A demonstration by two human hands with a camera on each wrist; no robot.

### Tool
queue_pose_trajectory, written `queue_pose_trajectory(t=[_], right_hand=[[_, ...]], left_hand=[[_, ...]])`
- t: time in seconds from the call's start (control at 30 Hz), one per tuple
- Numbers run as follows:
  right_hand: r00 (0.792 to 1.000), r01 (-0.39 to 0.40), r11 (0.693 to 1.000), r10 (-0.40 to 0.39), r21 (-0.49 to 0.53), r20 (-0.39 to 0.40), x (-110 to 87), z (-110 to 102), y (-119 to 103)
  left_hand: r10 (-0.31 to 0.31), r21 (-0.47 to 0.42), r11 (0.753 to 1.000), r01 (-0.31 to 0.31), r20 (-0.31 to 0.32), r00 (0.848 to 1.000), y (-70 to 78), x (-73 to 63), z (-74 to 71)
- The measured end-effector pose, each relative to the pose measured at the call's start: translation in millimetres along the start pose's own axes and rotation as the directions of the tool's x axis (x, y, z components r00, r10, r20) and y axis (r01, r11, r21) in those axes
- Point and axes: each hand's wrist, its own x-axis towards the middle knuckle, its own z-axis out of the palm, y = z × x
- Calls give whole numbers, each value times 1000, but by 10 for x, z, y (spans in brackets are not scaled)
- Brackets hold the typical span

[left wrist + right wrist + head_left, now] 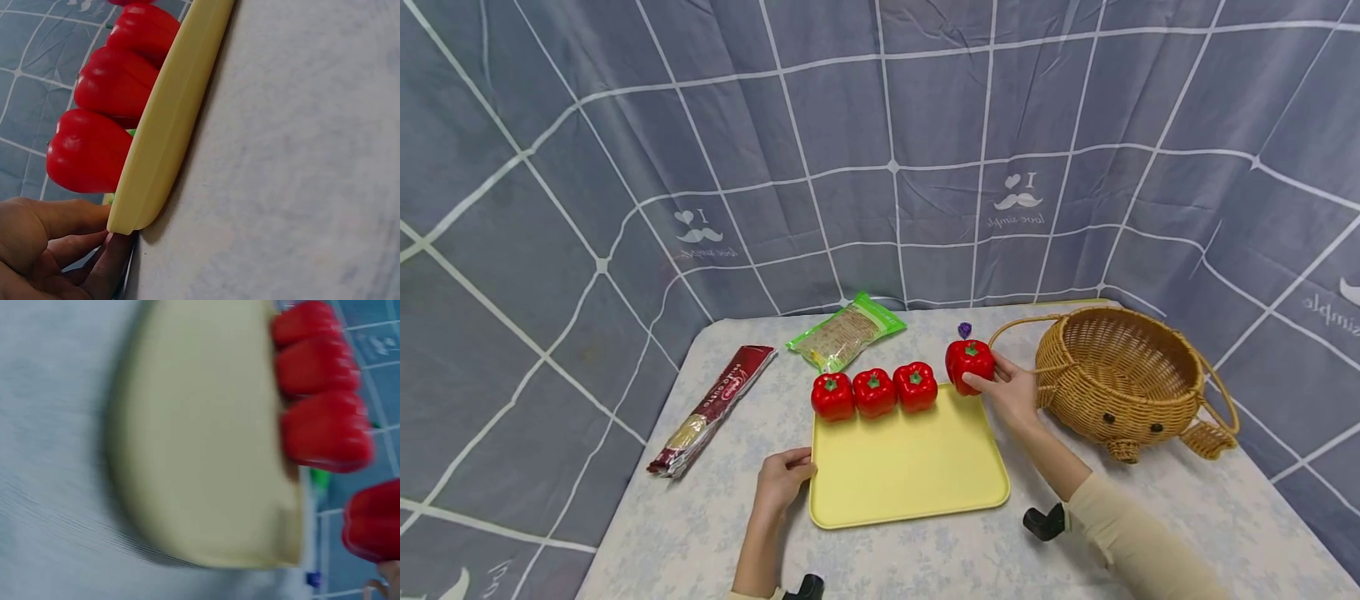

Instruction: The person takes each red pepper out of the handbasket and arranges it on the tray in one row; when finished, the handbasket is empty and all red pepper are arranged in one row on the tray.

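A yellow tray (910, 467) lies on the table, with three red bell peppers (875, 392) in a row along its back edge. At the tray's left side my left hand (784, 479) pinches the rim, its fingers at the tray's corner (128, 215) in the left wrist view. My right hand (1013, 392) holds another red bell pepper (970, 363), stem up, above the tray's back right corner. That pepper (375, 522) shows at the right edge of the blurred right wrist view, apart from the row.
A woven basket (1127, 367) with looped handles stands right of my right hand. Behind the peppers lies a green-edged clear food packet (850, 333). A long dark red packet (715, 408) is at the left, and a small purple item (965, 330) at the back.
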Motion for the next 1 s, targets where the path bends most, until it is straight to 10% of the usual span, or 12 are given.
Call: queue_pose_trajectory(t=[0.5, 1.0], right_hand=[[999, 35, 996, -33, 81, -19, 37, 165, 564], [995, 93, 996, -92, -9, 43, 35, 149, 587]], left_hand=[[2, -22, 1000, -1, 12, 1000, 7, -35, 9], [-16, -30, 999, 16, 10, 1000, 35, -33, 13]])
